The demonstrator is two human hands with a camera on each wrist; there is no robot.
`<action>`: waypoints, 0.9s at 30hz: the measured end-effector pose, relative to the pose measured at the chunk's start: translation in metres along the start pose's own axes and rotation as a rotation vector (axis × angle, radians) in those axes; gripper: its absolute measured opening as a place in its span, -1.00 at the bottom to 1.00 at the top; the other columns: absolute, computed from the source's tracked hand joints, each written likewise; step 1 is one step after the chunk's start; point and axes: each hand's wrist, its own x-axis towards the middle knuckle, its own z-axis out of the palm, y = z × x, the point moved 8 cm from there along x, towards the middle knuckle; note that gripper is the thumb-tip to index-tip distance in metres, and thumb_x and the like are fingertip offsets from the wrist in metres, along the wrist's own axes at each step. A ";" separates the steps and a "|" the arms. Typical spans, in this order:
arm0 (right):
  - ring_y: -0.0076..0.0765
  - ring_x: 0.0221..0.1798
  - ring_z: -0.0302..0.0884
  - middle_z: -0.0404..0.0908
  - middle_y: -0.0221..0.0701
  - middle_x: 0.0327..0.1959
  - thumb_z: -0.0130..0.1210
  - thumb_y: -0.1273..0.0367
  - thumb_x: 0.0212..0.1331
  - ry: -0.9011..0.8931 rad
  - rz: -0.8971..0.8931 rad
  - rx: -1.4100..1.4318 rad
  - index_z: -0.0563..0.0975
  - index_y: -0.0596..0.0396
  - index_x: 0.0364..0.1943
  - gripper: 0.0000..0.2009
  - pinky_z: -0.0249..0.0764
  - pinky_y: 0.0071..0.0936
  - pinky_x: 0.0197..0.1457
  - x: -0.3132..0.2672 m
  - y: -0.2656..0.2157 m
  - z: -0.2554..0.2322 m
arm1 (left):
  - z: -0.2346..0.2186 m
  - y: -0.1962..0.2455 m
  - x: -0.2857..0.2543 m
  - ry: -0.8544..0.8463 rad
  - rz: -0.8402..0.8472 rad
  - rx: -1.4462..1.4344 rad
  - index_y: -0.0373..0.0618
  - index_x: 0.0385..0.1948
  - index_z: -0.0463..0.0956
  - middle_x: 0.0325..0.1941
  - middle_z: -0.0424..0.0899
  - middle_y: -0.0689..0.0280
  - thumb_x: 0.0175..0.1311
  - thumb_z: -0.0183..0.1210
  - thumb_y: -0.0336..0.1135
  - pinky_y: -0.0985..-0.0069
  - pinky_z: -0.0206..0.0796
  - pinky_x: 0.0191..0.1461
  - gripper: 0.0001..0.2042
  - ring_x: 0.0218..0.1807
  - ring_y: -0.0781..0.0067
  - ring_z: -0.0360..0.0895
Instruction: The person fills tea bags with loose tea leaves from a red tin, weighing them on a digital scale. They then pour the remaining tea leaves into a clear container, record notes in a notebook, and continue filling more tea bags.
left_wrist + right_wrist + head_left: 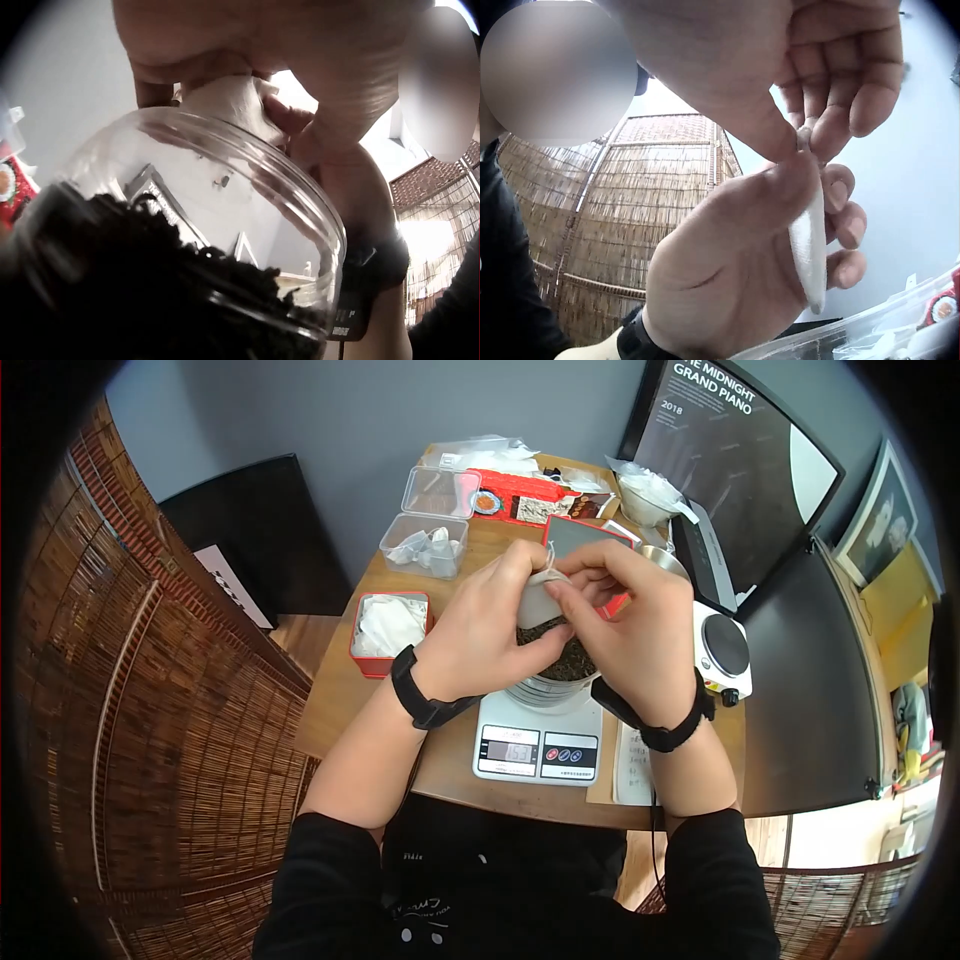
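Observation:
A small white drawstring pouch (540, 602) hangs between both hands above an open clear jar (545, 690). My left hand (478, 615) grips the body of the pouch, its thumb along the near side. With thumb and fingertips, my right hand (640, 622) pinches the gathered top, where a string loop (550, 552) sticks up. In the right wrist view the pouch (810, 255) is thin and flat-sided, held below the pinched neck. Dark dried leaves (172, 285) fill part of the jar. Beneath the jar is a white kitchen scale (535, 750) with a lit display.
Left of the jar stands a red tin (372, 665) of white pouches; behind it, an open clear box (400, 565) holds more. Red packaging (520, 490) lies at the back. A white hot plate (725, 650) and a black monitor (740, 450) flank the right side. Paper (634, 765) lies beside the scale.

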 end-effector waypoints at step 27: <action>-0.41 -0.51 0.60 0.71 -0.37 -0.46 0.55 0.38 0.11 -0.070 -0.072 -0.007 0.78 0.11 -0.31 -0.84 0.52 -0.48 -0.40 -0.012 -0.002 -0.006 | -0.005 -0.013 -0.004 -0.046 -0.124 -0.547 -0.23 -0.11 0.54 -0.21 0.61 0.37 0.59 0.18 -0.50 0.65 0.39 -0.22 -0.98 -0.30 0.67 0.51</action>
